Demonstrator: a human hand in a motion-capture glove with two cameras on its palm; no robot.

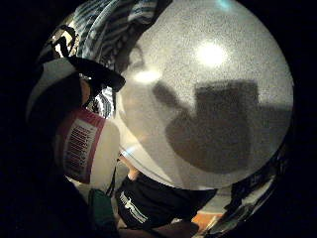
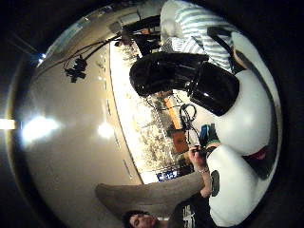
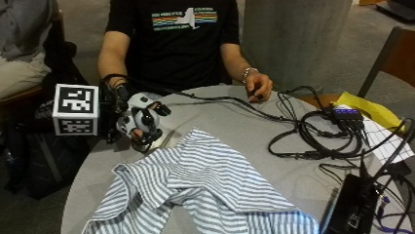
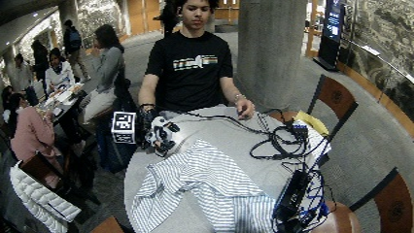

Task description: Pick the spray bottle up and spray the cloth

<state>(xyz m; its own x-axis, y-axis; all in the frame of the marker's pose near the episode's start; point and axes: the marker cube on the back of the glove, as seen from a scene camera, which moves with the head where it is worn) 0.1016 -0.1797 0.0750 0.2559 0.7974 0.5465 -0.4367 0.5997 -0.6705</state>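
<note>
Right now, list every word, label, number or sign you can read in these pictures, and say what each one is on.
No text can be read as words.
Spray bottle: pink-edged label with a barcode; digits too blurred.
Black T-shirt: striped graphic with a line of lettering above, too small to read.
T-shirt again, little finger side palm view: white print, blurred.
Blue sign at the back wall: white marks, unreadable.

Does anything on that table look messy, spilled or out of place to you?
Nothing looks spilled or broken. The striped cloth lies rumpled, one edge hanging over the table rim. The gloved right hand holds the spray bottle beside it. Loose cables sprawl nearby.
</note>
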